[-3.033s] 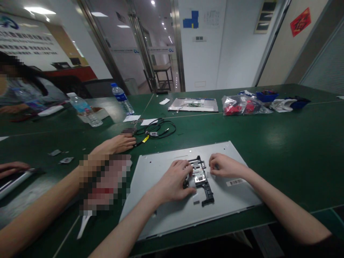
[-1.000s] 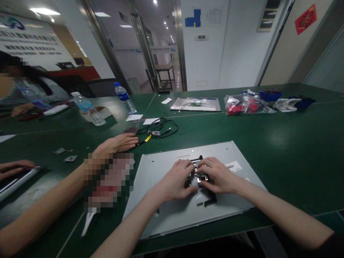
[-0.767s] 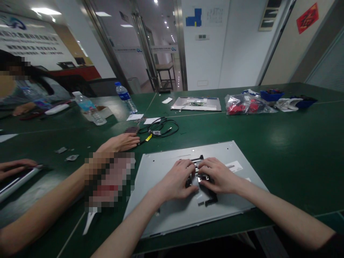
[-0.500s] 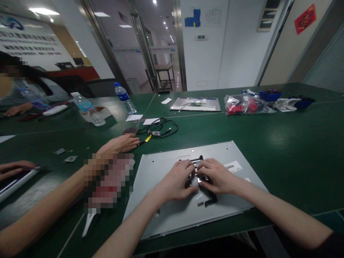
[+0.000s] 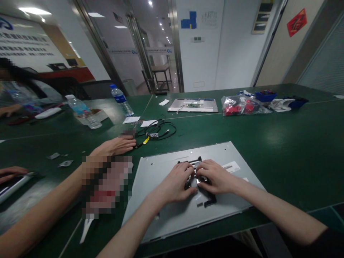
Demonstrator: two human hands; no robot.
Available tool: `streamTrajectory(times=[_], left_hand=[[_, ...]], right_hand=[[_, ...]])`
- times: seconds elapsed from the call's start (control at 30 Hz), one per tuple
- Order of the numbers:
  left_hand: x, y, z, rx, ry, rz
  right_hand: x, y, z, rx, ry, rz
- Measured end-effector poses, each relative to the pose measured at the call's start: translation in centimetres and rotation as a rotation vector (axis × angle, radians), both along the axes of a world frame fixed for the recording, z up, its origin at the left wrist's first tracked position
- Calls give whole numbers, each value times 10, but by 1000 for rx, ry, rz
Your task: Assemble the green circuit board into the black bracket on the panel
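A flat light-grey metal panel [image 5: 161, 168], like the back of a display, lies on the table in front of me. Black bracket-like pieces [image 5: 211, 201] sit around its middle. My left hand [image 5: 180, 181] is bent over the centre, its curled fingers on a small black-and-silver part [image 5: 188, 182]. From the right, my right hand [image 5: 215, 175] grips the shiny metal side of that part with thumb and fingers. The two hands' fingertips nearly meet, and they hide much of what lies beneath.
On the left, a co-worker's arm [image 5: 107, 148] reaches past a blurred-out pouch toward a coiled black cable [image 5: 172, 134]. Two water bottles [image 5: 120, 100] stand farther back. A smaller panel with a circuit board [image 5: 174, 105] and a plastic bag with red items [image 5: 242, 105] lie across the table [image 5: 290, 143].
The camera view has shifted slightly. Both my hands stay at the panel's centre in nearly the same grip, and the panel has not visibly moved.
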State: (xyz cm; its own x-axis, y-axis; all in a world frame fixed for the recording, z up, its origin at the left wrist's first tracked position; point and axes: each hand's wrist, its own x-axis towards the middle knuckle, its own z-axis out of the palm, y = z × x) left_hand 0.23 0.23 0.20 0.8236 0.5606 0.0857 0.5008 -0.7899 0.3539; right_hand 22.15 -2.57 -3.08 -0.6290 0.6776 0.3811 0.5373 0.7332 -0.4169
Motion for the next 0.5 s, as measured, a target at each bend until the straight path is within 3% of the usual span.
streamTrajectory(times=[0.5], left_hand=[[0, 0, 0, -8, 6, -6]], right_hand=[[-2, -3, 0, -4, -16, 22]])
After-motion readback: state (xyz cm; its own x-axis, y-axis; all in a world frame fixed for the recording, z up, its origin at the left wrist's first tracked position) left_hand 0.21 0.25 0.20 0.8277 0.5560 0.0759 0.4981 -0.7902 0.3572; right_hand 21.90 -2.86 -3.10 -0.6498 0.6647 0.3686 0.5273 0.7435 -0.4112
